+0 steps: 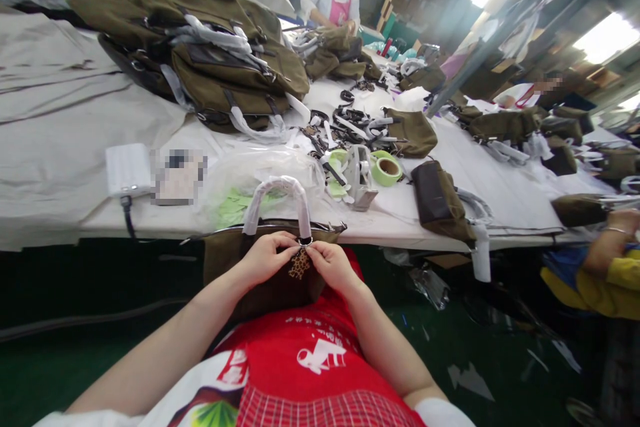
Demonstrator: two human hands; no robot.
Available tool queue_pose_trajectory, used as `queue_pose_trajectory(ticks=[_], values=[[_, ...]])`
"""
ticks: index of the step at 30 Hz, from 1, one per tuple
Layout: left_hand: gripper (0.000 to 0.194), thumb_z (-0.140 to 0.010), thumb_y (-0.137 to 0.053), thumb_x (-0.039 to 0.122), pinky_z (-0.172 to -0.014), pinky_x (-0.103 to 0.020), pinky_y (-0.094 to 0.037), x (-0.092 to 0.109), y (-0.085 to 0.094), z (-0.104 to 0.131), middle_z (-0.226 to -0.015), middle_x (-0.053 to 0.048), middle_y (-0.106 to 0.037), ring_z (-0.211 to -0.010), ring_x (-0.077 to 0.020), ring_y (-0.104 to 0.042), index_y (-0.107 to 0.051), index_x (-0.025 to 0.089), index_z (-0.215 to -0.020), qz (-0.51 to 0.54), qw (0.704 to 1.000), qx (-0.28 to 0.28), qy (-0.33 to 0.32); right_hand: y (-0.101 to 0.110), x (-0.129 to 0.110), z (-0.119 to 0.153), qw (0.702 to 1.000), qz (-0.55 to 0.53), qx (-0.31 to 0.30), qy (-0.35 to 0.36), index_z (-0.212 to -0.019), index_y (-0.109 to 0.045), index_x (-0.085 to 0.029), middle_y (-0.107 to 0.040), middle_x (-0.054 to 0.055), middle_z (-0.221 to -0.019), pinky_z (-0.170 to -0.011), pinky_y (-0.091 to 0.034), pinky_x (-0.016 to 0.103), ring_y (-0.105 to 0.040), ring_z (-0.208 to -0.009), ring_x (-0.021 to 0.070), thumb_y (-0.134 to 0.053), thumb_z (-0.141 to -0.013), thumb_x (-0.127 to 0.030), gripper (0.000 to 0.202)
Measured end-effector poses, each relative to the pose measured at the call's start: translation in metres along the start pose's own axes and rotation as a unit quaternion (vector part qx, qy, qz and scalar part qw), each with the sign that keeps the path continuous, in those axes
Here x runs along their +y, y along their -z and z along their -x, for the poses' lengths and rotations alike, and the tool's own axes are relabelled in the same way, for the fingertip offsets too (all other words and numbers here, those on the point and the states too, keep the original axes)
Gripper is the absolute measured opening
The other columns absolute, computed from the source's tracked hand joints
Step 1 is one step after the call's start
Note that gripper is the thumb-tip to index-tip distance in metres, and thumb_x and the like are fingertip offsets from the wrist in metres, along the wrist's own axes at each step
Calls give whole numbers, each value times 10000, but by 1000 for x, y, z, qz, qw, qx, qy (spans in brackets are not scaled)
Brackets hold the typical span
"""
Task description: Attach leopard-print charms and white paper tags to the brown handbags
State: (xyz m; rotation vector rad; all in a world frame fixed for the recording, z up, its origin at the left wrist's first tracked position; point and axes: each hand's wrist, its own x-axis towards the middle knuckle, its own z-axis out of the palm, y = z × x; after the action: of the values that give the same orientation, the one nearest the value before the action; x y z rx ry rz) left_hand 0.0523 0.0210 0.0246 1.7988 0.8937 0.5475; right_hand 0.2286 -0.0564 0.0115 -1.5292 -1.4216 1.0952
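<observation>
An olive-green handbag point(227, 255) rests at the table edge against my body, its zipped top facing up and its white-wrapped handle point(280, 185) standing in an arch. At the handle's right base is a small metal ring point(305, 241), with a leopard-patterned charm point(299, 264) hanging below it. My left hand point(270, 255) pinches the ring from the left, fingers closed. From the other side my right hand point(331, 263) also pinches it between thumb and fingertips. The fingertips partly cover the ring, so its exact fastening cannot be made out.
Beyond the bag lie clear plastic point(220, 180), a tape dispenser point(361, 177) and a green tape roll point(387, 168). Straps and charms point(350, 123) are heaped behind. Stacked olive bags point(225, 80) fill the back left; a small bag point(440, 203) stands right. Co-workers are nearby.
</observation>
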Motion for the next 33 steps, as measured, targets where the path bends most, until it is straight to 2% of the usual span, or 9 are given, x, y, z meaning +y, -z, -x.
queue_pose_trajectory(ticks=[4,9,12,14,16,18,23,28,33], values=[[235,-824,-562,335,-907,-349,-491,-3,-2,1,-949,-76,-724,-941,-224,-659,-742,198,-763,-30,999,33,-22,4,-7,3,996,91,16,14,-839,-709,-184,-663,5,-711,-619,-400,229,-565,-638,140,-489,-928,-357,294],[236,-863,-516,349,-890,-350,-475,5,6,4,-932,-55,-696,-928,-217,-629,-668,210,-749,-49,997,43,-34,5,-19,8,969,197,149,23,-1059,-704,-190,-592,-28,-595,-605,-401,226,-521,-544,124,-610,-865,-355,272],[245,-868,-496,364,-842,-340,-483,10,11,6,-864,-42,-687,-851,-206,-618,-642,206,-753,-12,999,16,-28,3,-25,6,977,177,103,57,-1161,-682,-221,-634,-29,-627,-627,-435,220,-553,-558,123,-570,-895,-317,304],[246,-865,-496,365,-835,-332,-483,10,11,7,-854,-39,-686,-836,-201,-614,-634,200,-746,17,1000,5,-23,1,-25,3,982,162,65,73,-1117,-706,-245,-721,-1,-781,-705,-474,233,-631,-674,142,-554,-912,-307,263],[244,-863,-502,361,-837,-320,-479,9,10,8,-848,-35,-683,-839,-197,-616,-622,195,-730,42,999,-4,-16,-1,-23,-2,982,157,53,85,-1033,-732,-252,-750,19,-951,-803,-485,254,-677,-835,167,-561,-914,-294,213],[243,-867,-502,367,-813,-308,-481,6,8,9,-832,-28,-677,-822,-191,-617,-613,193,-738,60,998,-8,-5,-3,-20,-5,982,155,50,97,-961,-741,-248,-751,23,-991,-839,-479,260,-684,-900,176,-570,-913,-280,181],[220,-884,-482,383,-755,-313,-500,-3,1,9,-814,-16,-690,-767,-192,-649,-598,202,-933,20,996,77,28,-4,-21,-6,980,167,61,89,-908,-723,-222,-747,20,-884,-754,-458,240,-677,-813,165,-549,-939,-290,190],[233,-900,-434,343,-803,-350,-510,-6,-3,8,-934,-69,-741,-882,-234,-692,-585,205,-1012,-64,992,103,39,-2,-35,-2,950,308,35,43,-904,-697,-240,-741,13,-868,-697,-409,242,-672,-809,170,-526,-956,-292,186],[247,-896,-438,360,-777,-340,-516,-1,-5,8,-920,-68,-752,-872,-243,-702,-597,206,-1006,-99,988,109,43,-3,-47,0,908,417,11,35,-912,-660,-235,-734,30,-873,-630,-367,258,-670,-765,174,-485,-973,-280,191]])
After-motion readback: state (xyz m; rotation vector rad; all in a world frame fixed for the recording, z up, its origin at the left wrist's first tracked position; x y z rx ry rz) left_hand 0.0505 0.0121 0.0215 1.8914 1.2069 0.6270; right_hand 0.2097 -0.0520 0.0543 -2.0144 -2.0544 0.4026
